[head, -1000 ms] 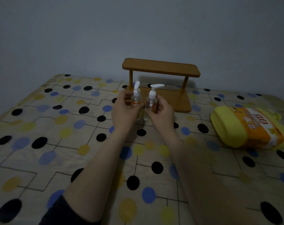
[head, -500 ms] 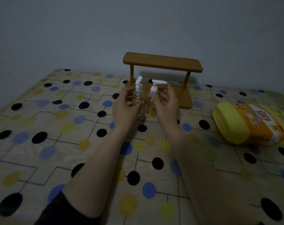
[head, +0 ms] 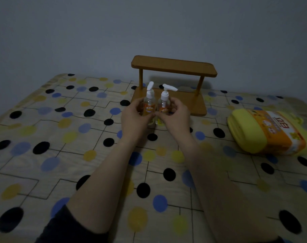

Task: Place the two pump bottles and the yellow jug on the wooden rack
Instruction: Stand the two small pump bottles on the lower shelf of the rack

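Observation:
Two small clear pump bottles with white pumps and orange labels stand side by side just in front of the wooden rack (head: 173,67). My left hand (head: 134,118) is wrapped around the left pump bottle (head: 149,104). My right hand (head: 175,116) grips the right pump bottle (head: 164,102). Both bottles are upright, close to the front edge of the rack's lower shelf (head: 196,106). The yellow jug (head: 265,132) with an orange label lies on its side at the right, away from both hands.
The rack has two tiers and stands against a grey wall. A spotted sheet (head: 61,137) with black, blue and yellow dots covers the surface.
Both hands have closed around the bottles and carried them slightly toward the rack's lower shelf. The jug has stayed where it was.

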{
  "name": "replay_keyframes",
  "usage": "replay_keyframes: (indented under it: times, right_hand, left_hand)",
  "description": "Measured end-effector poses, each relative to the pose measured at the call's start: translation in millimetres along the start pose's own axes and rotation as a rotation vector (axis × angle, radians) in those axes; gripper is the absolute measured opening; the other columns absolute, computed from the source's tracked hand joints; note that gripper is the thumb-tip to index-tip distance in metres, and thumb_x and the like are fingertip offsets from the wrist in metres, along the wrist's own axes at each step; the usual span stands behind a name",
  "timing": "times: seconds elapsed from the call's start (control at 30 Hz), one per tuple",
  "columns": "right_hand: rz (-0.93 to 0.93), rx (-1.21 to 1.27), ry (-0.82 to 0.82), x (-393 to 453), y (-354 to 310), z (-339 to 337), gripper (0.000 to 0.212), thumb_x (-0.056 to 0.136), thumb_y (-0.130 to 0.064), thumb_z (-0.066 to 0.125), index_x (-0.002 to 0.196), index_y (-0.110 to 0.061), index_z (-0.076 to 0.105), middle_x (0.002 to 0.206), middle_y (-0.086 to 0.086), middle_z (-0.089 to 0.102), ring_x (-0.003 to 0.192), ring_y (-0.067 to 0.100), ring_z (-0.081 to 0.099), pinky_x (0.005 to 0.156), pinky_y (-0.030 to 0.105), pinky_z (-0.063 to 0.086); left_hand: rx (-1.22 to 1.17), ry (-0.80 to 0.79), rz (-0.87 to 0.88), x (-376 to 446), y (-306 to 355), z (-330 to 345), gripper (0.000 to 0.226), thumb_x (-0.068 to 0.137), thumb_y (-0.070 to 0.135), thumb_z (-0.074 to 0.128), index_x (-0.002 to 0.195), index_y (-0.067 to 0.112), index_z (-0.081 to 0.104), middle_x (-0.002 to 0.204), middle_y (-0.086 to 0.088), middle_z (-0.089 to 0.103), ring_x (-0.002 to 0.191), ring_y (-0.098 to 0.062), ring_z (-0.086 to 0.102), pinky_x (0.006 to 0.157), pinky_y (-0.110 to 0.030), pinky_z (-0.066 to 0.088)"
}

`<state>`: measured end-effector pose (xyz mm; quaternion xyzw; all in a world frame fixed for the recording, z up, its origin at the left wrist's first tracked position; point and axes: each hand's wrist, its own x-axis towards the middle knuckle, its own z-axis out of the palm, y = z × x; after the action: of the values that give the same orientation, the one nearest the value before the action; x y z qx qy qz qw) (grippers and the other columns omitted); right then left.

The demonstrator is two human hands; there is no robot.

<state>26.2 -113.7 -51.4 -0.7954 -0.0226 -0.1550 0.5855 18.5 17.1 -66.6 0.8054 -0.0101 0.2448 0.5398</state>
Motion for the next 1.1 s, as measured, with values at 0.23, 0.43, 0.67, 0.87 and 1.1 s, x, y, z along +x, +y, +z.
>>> replay_keyframes:
  times: [0.23, 0.43, 0.67, 0.87, 1.1]
  right_hand:
    - [0.059, -0.059, -0.003, -1, 3, 1, 0.040, 0.071, -0.026, 0.086, 0.103, -0.021, 0.061, 0.102, 0.000, 0.071, 0.093, 0.016, 0.066, 0.083, 0.042, 0.056]
    - [0.124, -0.114, -0.127, 1, 1, -1, 0.025, 0.072, -0.030, 0.083, 0.089, -0.028, 0.065, 0.095, 0.001, 0.073, 0.090, 0.020, 0.069, 0.085, 0.052, 0.056]
    - [0.186, -0.207, -0.225, 14, -18, -10, 0.034, 0.076, -0.018, 0.081, 0.100, 0.000, 0.067, 0.098, 0.019, 0.072, 0.092, 0.032, 0.069, 0.085, 0.058, 0.055]
    - [0.142, -0.166, -0.163, 36, -19, -14, 0.028, 0.076, -0.018, 0.081, 0.097, -0.004, 0.068, 0.096, 0.015, 0.072, 0.091, 0.030, 0.068, 0.085, 0.057, 0.055]
    - [0.065, -0.130, -0.040, 67, -13, -18, 0.016, 0.085, -0.021, 0.074, 0.084, -0.024, 0.058, 0.087, -0.003, 0.065, 0.085, 0.016, 0.062, 0.070, 0.034, 0.053]
  left_hand:
    - [0.016, -0.066, 0.016, 0, -1, -2, 0.035, 0.078, 0.027, 0.079, 0.111, 0.018, 0.071, 0.098, 0.006, 0.073, 0.089, -0.003, 0.067, 0.082, -0.027, 0.057]
    - [0.010, -0.078, -0.017, 4, -1, 0, 0.031, 0.074, 0.025, 0.082, 0.103, 0.017, 0.074, 0.092, 0.006, 0.075, 0.085, -0.004, 0.069, 0.079, -0.032, 0.059]
    - [0.039, -0.108, -0.024, 11, 0, 1, 0.032, 0.073, 0.028, 0.082, 0.102, 0.016, 0.075, 0.089, 0.005, 0.076, 0.083, -0.007, 0.070, 0.076, -0.037, 0.060]
    - [0.035, -0.145, 0.014, 39, 23, 3, 0.034, 0.073, 0.016, 0.083, 0.105, 0.018, 0.073, 0.086, 0.014, 0.069, 0.078, 0.008, 0.062, 0.066, -0.005, 0.048]
    - [0.115, -0.141, 0.045, 78, 33, 28, 0.037, 0.072, 0.021, 0.084, 0.107, 0.014, 0.074, 0.099, -0.002, 0.075, 0.087, -0.011, 0.067, 0.077, -0.026, 0.054]
